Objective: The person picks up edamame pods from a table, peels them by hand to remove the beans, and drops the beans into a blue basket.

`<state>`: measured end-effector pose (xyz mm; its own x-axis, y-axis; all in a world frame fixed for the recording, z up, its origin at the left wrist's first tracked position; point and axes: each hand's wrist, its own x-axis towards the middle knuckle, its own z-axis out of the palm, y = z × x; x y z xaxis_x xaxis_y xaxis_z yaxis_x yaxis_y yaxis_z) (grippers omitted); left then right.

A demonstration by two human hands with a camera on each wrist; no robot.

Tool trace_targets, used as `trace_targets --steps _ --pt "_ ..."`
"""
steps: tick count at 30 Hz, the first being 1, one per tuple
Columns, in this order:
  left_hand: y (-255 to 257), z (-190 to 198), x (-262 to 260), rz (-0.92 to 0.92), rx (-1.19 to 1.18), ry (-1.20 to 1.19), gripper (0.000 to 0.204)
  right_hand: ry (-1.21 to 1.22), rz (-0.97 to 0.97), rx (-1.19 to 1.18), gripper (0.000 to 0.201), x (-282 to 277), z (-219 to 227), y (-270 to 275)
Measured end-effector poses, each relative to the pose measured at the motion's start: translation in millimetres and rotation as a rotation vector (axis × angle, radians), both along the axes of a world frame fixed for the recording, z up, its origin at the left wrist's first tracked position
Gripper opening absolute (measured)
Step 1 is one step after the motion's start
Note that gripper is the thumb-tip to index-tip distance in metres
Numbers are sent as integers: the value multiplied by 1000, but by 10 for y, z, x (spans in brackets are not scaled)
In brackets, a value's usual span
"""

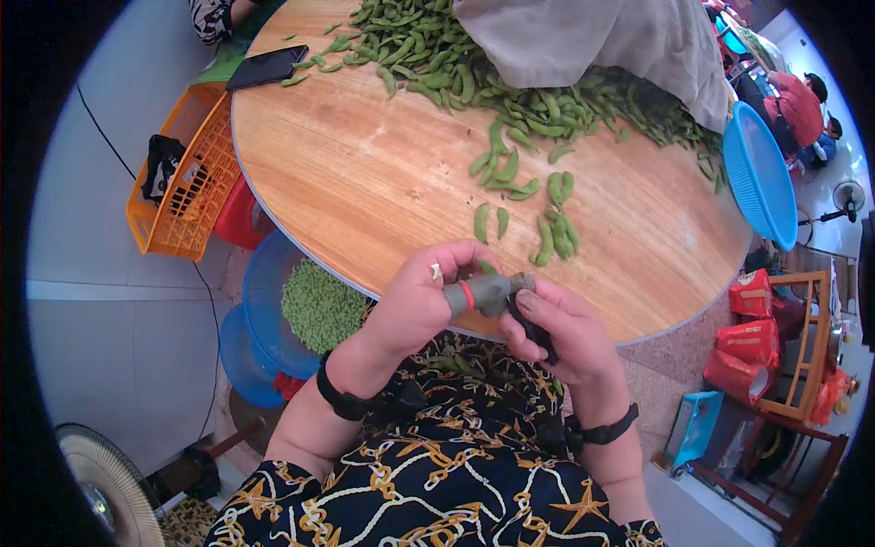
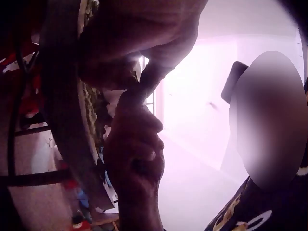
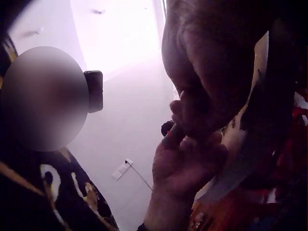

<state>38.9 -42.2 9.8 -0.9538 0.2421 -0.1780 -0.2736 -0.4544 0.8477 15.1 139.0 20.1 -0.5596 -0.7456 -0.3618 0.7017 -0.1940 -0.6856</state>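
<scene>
Head view. Your left hand (image 1: 415, 305) is curled, its thumb in a grey cover with a red band, pinching a green pod (image 1: 487, 268) at the near edge of the counter (image 1: 365, 182). Your right hand (image 1: 565, 333) is curled too, meeting the left at the thumb tip and gripping a dark tool (image 1: 529, 328). A few loose pods (image 1: 551, 228) lie just beyond your hands; a large heap of pods (image 1: 474, 73) lies across the far side, partly under a beige cloth (image 1: 592, 41). A phone (image 1: 266, 67) lies at the far left rim. Below the rim: a blue basin (image 1: 264, 301) holding shelled beans (image 1: 321, 305), an orange basket (image 1: 178, 182), a second blue basin (image 1: 761, 178) leaning on the right edge.

Left wrist view. Dim, from below. Your left hand (image 2: 139, 43) above and right hand (image 2: 134, 149) below touch at the fingertips; the pod cannot be made out.

Right wrist view. Dim. Your right hand (image 3: 207, 82) sits above, your left hand (image 3: 185, 163) below, its fingers curled, fingertips touching. The tool cannot be made out.
</scene>
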Motion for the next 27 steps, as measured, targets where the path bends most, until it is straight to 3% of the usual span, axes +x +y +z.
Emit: trace_targets --steps 5,7,11,13,14,16,17,19,20,22,23,25,26,27 --pt "6 -2 -10 -4 -124 87 14 -74 -77 3 15 9 2 -25" --pt "4 -51 -13 -54 123 194 17 -216 18 -124 15 14 13 -1" --pt "16 -69 -23 -110 301 171 21 -173 52 -174 14 37 51 -29" --pt "79 -71 3 48 -24 188 27 329 -87 320 14 43 73 -64" --pt "76 -69 9 48 -24 188 27 329 -87 320 14 49 52 -83" --pt "64 -62 28 120 -376 202 23 805 -158 571 16 65 -11 -105" --pt "63 -60 33 117 -374 203 23 805 -160 573 16 46 -13 -100" --pt "53 -50 47 206 -318 192 19 272 -172 333 14 -35 -10 -91" --pt "24 -36 50 207 -317 191 19 271 -170 334 14 -65 24 -91" --pt "-74 -14 42 331 -310 117 27 526 -1 497 12 -128 110 -109" --pt "-115 -8 34 330 -312 117 27 525 -2 495 12 -179 115 -152" --pt "-167 0 23 407 -317 144 38 1249 -198 866 16 -282 125 -292" --pt "-144 -4 27 405 -317 146 38 1249 -200 867 16 -320 143 -356" --pt "-103 -11 43 417 -360 154 42 1390 -108 1055 18 -347 164 -420"
